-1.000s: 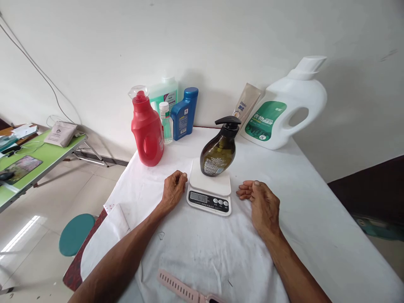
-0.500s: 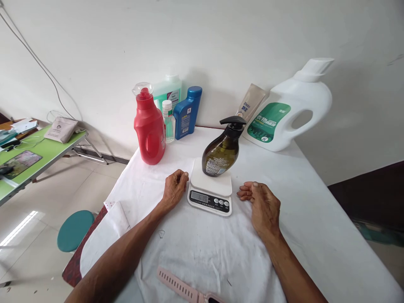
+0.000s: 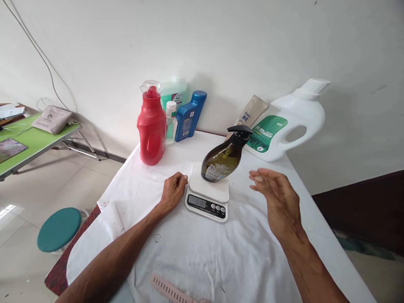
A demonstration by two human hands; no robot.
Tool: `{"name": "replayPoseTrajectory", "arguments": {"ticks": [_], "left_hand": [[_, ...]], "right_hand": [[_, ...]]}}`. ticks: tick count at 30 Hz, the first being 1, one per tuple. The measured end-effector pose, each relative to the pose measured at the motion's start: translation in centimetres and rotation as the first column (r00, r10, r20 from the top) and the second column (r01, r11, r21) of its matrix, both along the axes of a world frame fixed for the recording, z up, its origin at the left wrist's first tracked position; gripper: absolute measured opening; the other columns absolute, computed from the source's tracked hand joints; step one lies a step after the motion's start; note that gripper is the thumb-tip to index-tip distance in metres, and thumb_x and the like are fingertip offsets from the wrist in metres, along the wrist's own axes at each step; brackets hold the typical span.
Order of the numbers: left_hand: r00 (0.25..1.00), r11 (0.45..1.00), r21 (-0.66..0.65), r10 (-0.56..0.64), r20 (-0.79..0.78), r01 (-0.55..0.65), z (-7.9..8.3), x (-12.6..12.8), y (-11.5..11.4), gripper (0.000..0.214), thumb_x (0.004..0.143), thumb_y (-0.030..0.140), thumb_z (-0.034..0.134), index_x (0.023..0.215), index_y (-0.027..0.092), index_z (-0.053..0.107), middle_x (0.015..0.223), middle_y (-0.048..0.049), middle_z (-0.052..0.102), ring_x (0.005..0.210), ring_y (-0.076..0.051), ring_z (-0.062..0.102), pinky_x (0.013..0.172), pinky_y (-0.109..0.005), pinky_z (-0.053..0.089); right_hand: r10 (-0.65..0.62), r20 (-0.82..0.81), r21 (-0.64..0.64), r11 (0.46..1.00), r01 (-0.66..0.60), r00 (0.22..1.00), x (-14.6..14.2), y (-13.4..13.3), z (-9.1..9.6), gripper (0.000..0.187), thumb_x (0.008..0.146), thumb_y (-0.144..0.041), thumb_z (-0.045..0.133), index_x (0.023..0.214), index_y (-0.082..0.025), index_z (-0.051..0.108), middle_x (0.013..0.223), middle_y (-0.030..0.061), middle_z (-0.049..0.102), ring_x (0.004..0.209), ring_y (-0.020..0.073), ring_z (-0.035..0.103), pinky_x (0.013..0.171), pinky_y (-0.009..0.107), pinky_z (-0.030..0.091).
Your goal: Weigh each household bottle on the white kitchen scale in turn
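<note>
A dark green pump bottle with a black pump head stands on the white plate of a digital kitchen scale, whose display shows dark digits I cannot read surely. Just left of the scale my left hand rests on the cloth, fingers curled in, nothing visible in them. To the right of the bottle my right hand is raised above the cloth, holding nothing. Its fingers are stretched out toward the bottle, a gap away from it.
Left at the back stand a red jug, a green bottle, a small clear bottle and a blue bottle. A beige tube and a white detergent jug lean by the wall. A pink watch strap lies in front.
My right hand has lifted from beside the scale and shifted right, its fingers straightening. My left hand stays by the scale. The view has turned slightly; the bottle remains on the scale.
</note>
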State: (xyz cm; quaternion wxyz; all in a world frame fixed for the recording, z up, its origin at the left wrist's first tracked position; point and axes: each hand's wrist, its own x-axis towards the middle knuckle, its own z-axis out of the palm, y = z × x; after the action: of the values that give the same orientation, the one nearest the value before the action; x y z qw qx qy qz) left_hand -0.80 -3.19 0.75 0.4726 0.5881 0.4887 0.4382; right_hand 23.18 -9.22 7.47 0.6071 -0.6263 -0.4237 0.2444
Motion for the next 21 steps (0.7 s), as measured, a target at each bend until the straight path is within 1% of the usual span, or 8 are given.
{"name": "replayPoseTrajectory", "arguments": {"ticks": [2, 4, 6, 10, 13, 16, 19, 21], "left_hand": [[1.000, 1.000, 0.001, 0.002, 0.001, -0.002, 0.0, 0.0, 0.0, 0.040, 0.095, 0.051, 0.050, 0.070, 0.020, 0.051, 0.055, 0.0041, 0.046, 0.053, -0.011, 0.043, 0.056, -0.027, 0.033], [1.000, 1.000, 0.002, 0.003, -0.004, -0.003, 0.0, 0.0, 0.1, 0.039, 0.095, 0.050, 0.049, 0.070, 0.020, 0.051, 0.055, 0.0039, 0.046, 0.053, -0.011, 0.044, 0.057, -0.027, 0.034], [1.000, 1.000, 0.003, 0.003, -0.016, -0.003, 0.1, 0.0, 0.1, 0.039, 0.095, 0.049, 0.049, 0.070, 0.020, 0.051, 0.055, 0.0038, 0.047, 0.053, -0.012, 0.044, 0.057, -0.027, 0.035], [1.000, 1.000, -0.017, -0.002, -0.019, 0.002, 0.2, 0.0, 0.1, 0.040, 0.095, 0.050, 0.049, 0.069, 0.020, 0.050, 0.054, 0.0042, 0.046, 0.053, -0.011, 0.044, 0.056, -0.026, 0.035], [1.000, 1.000, -0.023, -0.003, -0.021, 0.002, 0.2, 0.0, 0.0, 0.041, 0.096, 0.051, 0.049, 0.069, 0.020, 0.049, 0.054, 0.0045, 0.045, 0.052, -0.011, 0.043, 0.056, -0.026, 0.035], [0.999, 1.000, -0.020, -0.007, -0.032, 0.006, 0.2, 0.1, 0.0, 0.041, 0.096, 0.052, 0.048, 0.070, 0.020, 0.050, 0.054, 0.0044, 0.046, 0.053, -0.011, 0.043, 0.057, -0.026, 0.035], [0.999, 1.000, -0.016, -0.010, -0.033, 0.010, 0.2, 0.1, 0.1, 0.042, 0.097, 0.052, 0.048, 0.071, 0.020, 0.050, 0.053, 0.0046, 0.046, 0.053, -0.011, 0.043, 0.057, -0.026, 0.035], [1.000, 1.000, -0.018, -0.010, -0.026, 0.009, 0.1, 0.1, 0.1, 0.042, 0.097, 0.052, 0.048, 0.071, 0.020, 0.050, 0.053, 0.0047, 0.046, 0.053, -0.011, 0.043, 0.057, -0.026, 0.035]], "right_hand": [[0.078, 0.096, 0.065, 0.994, -0.085, 0.992, -1.1, 1.3, 2.3, 0.062, 0.073, -0.060, 0.083, 0.123, -0.030, 0.065, 0.130, 0.0074, 0.068, 0.128, 0.0314, 0.059, 0.104, 0.053, 0.049], [0.118, 0.194, 0.105, 0.985, -0.140, 0.974, -2.4, 3.0, 3.9, 0.065, 0.074, -0.059, 0.083, 0.129, -0.031, 0.061, 0.138, 0.0073, 0.063, 0.134, 0.0324, 0.054, 0.107, 0.056, 0.046], [0.117, 0.263, 0.107, 0.983, -0.150, 0.958, -3.4, 4.7, 4.6, 0.065, 0.076, -0.060, 0.081, 0.130, -0.031, 0.060, 0.140, 0.0071, 0.061, 0.134, 0.0319, 0.053, 0.107, 0.056, 0.045], [0.096, 0.310, 0.103, 0.986, -0.134, 0.946, -4.6, 7.1, 4.7, 0.061, 0.077, -0.062, 0.080, 0.124, -0.027, 0.062, 0.123, 0.0055, 0.068, 0.117, 0.0282, 0.061, 0.103, 0.050, 0.047], [0.095, 0.314, 0.115, 0.984, -0.137, 0.945, -5.1, 7.7, 4.5, 0.048, 0.080, -0.059, 0.077, 0.110, -0.024, 0.067, 0.105, 0.0032, 0.072, 0.096, 0.0242, 0.065, 0.095, 0.043, 0.050], [0.093, 0.290, 0.143, 0.980, -0.139, 0.952, -5.4, 8.0, 4.3, 0.035, 0.083, -0.055, 0.074, 0.098, -0.023, 0.068, 0.094, 0.0019, 0.072, 0.088, 0.0221, 0.065, 0.089, 0.039, 0.051], [0.053, 0.262, 0.174, 0.979, -0.102, 0.964, -4.8, 8.4, 4.1, 0.032, 0.084, -0.052, 0.072, 0.094, -0.022, 0.068, 0.086, 0.0010, 0.070, 0.082, 0.0209, 0.063, 0.085, 0.037, 0.051], [0.013, 0.233, 0.191, 0.980, -0.059, 0.972, -3.4, 9.0, 4.0, 0.034, 0.084, -0.053, 0.071, 0.094, -0.021, 0.069, 0.086, 0.0015, 0.070, 0.080, 0.0209, 0.064, 0.083, 0.037, 0.052]]}}
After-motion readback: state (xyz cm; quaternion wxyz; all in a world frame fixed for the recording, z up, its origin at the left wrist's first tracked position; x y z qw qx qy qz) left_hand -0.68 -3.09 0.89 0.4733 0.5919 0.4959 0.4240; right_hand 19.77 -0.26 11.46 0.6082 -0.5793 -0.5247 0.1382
